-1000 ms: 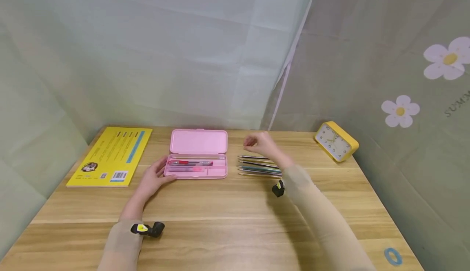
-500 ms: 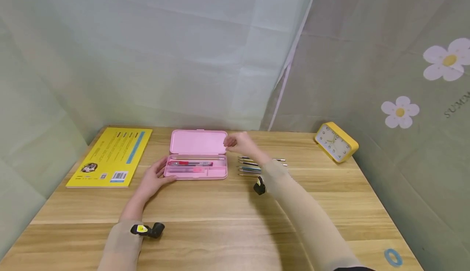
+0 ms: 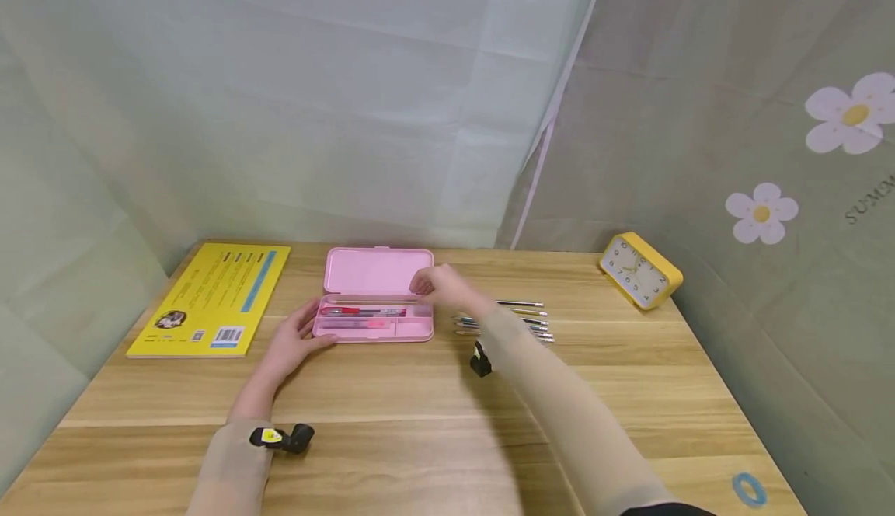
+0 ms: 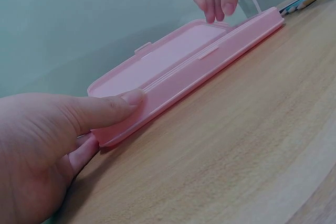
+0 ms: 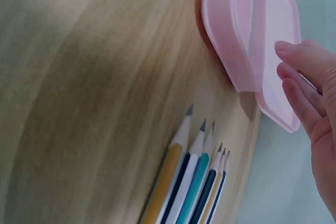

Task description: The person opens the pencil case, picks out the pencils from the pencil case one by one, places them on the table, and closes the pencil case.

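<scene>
A pink pencil case [image 3: 414,328] lies on the table with its lid [image 3: 377,270] raised at the back. Inside are a thin pencil-like stick [image 3: 370,301], a pen with a red cap [image 3: 339,311] and a pink-and-clear pen [image 3: 376,324]. My left hand [image 3: 288,341] holds the case's left end, thumb on the front wall and fingers round the side. Over the case's right end hovers my right hand [image 3: 447,287], fingers loosely bent. In the right wrist view, nothing shows between its thumb and fingers. Several pencils [image 5: 168,177] lie side by side right of the case, partly hidden by the right arm.
A yellow book [image 3: 210,298] lies at the table's left. Toward the back right stands a yellow alarm clock [image 3: 636,271]. A blue ring [image 3: 749,489] sits near the front right corner. Curtains hang behind and beside the table.
My right hand has moved left from above the pencils to the case's right end, uncovering the pencils' eraser ends. The left hand and case have stayed in place.
</scene>
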Motion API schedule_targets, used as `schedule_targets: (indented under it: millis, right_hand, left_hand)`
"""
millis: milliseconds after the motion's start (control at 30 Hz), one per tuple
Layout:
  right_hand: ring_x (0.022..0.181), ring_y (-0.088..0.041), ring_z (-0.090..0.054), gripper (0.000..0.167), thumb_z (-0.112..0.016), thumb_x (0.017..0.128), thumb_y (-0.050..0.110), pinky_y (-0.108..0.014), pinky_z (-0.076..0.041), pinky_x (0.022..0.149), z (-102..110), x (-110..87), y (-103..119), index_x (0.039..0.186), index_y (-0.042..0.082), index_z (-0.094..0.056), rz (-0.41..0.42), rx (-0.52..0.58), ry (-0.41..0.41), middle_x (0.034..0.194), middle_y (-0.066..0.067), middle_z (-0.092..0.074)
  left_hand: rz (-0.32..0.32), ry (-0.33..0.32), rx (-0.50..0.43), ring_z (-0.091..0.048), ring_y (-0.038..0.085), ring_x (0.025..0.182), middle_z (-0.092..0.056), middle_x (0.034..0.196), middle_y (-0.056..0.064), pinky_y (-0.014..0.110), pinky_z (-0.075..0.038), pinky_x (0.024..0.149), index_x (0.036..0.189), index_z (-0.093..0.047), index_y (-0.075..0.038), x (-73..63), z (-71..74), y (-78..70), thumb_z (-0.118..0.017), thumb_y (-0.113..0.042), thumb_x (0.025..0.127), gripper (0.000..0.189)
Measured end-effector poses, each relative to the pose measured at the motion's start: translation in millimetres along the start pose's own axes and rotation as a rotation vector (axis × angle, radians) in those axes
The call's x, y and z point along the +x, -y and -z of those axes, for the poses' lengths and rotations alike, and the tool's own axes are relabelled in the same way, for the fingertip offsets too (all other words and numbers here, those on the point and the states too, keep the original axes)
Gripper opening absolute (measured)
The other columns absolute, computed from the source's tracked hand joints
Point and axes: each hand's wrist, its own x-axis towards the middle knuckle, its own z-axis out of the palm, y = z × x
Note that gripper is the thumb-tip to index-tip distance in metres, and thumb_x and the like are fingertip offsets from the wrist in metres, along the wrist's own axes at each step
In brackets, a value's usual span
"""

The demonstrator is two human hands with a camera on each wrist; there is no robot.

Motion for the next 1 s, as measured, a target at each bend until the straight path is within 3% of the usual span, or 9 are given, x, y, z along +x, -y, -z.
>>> schedule_targets:
  millis: [200, 367, 1000]
  right_hand:
    - [0.101, -0.023, -0.068, 0.018, -0.072, 0.086, 0.003, -0.027, -0.055, 0.093, -8, 1.8, 2, 0.104, 0.000, -0.069, 0.006, -0.055, 0.055, 0.104, -0.012, -0.073]
    - [0.101, -0.022, -0.067, 0.017, -0.071, 0.088, 0.006, -0.027, -0.055, 0.093, -12, 2.3, 3, 0.104, 0.001, -0.070, 0.023, -0.090, 0.090, 0.104, -0.011, -0.073]
    - [0.099, -0.019, -0.067, 0.019, -0.069, 0.090, 0.009, -0.027, -0.055, 0.091, -20, 4.7, 3, 0.108, 0.004, -0.071, 0.004, -0.177, 0.097, 0.107, -0.008, -0.073]
  left_hand:
    - [-0.006, -0.003, 0.001, -0.029, 0.046, 0.143, -0.022, 0.158, 0.027, 0.052, -0.031, 0.116, 0.155, -0.014, 0.002, 0.2, 0.1, 1.4, -0.074, -0.028, 0.087, 0.095]
    - [-0.005, -0.002, 0.004, -0.028, 0.045, 0.144, -0.022, 0.158, 0.027, 0.052, -0.031, 0.116, 0.155, -0.015, 0.002, 0.2, 0.2, 0.5, -0.074, -0.029, 0.087, 0.095]
    - [0.010, 0.010, -0.008, -0.029, 0.045, 0.143, -0.021, 0.159, 0.027, 0.051, -0.032, 0.115, 0.155, -0.013, 0.001, 0.7, 0.3, -0.6, -0.075, -0.027, 0.087, 0.096]
